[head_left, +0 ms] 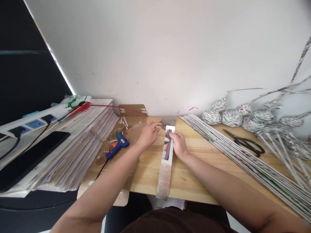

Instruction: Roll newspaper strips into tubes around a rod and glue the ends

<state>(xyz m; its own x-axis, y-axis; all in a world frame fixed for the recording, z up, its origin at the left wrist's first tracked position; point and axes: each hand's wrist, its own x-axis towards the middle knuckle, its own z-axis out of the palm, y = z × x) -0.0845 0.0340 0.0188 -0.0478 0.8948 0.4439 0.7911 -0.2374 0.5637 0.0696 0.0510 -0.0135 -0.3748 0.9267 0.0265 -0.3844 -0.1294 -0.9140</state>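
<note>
A long, flat strip of folded newspaper (pixel 165 176) runs from the middle of the wooden table down past its front edge. My right hand (pixel 179 142) pinches the strip near its upper end, with the thumb on top. Just left of that end is my left hand (pixel 149 132), its fingers bent together around something too small to make out. Beyond the hands, a grey, thin piece (pixel 168 121) lies at the table's back edge.
A blue glue gun (pixel 118 147) lies on brown cardboard (pixel 136 129) at the left, beside stacked newspaper (pixel 80 155), a phone (pixel 34 157) and a power strip (pixel 36 121). Rolled paper sticks (pixel 233 155), black scissors (pixel 246 143) and woven paper shapes (pixel 232 117) occupy the right.
</note>
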